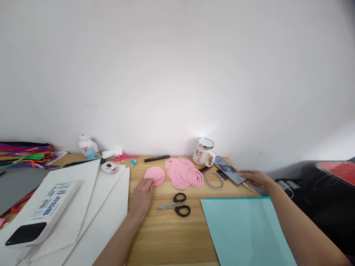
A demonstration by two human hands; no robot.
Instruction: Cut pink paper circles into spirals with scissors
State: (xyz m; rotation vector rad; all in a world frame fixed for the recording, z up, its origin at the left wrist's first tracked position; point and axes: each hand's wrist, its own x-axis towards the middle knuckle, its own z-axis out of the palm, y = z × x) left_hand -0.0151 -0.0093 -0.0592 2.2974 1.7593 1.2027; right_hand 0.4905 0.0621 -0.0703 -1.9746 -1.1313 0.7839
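Note:
My left hand (143, 192) has its fingers curled at the lower left edge of a round pink paper disc (154, 173), pinching it against the wooden table. Over on the right, my right hand (256, 179) grips the lower right edge of a smartphone (229, 170), whose screen is lit; a white cable runs from its lower end. Between my hands lies a spread pile of pink paper circles and rings (181, 173). Scissors with black handles (176, 205) rest below the pile, blades pointing left.
A white mug (203, 152) stands by the wall, near a metallic ring (213, 180). A black marker (156, 158) lies behind the disc. Turquoise sheets (244, 229) cover the front right. White papers (108, 218), a white device (44, 210) and colourful pipe cleaners (27, 154) occupy the left.

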